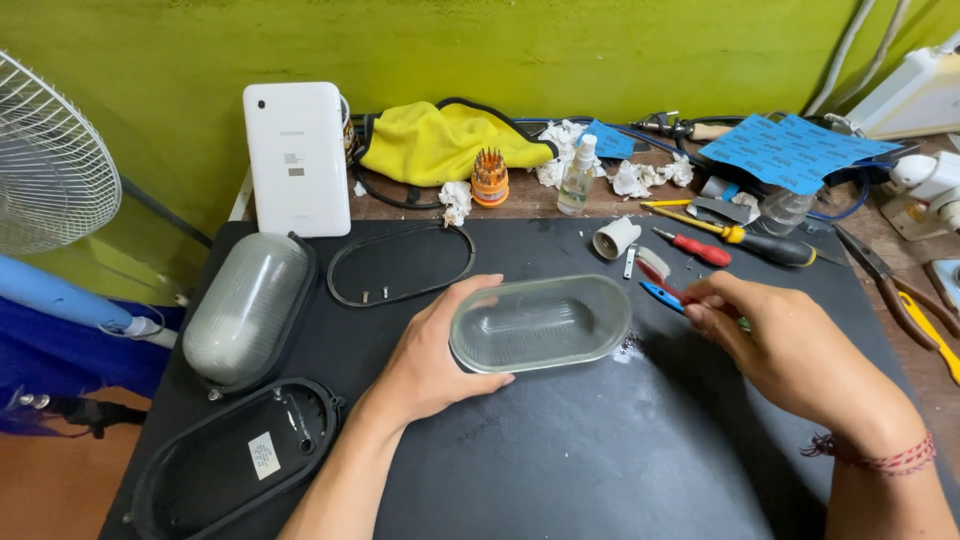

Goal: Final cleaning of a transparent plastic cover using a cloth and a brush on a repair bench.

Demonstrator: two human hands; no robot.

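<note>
My left hand (432,352) grips the left end of a clear oval glass lamp cover (542,322) that lies open side up on the black mat (600,450). To its right, my right hand (775,345) pinches a small tool with a red and blue handle (660,292), its tip pointing toward the cover's right end. A loose black oval gasket (400,265) lies behind the left hand.
At the left lie an assembled oval lamp (245,305) and an open black lamp base (235,455). A white tablet (298,158) leans on the wall. Behind are a yellow cloth (440,140), spray bottle (577,175), bit holder (489,178), white lamp socket (615,238), screwdrivers (745,238), pliers (900,295), blue sandpaper (785,150), fan (45,155).
</note>
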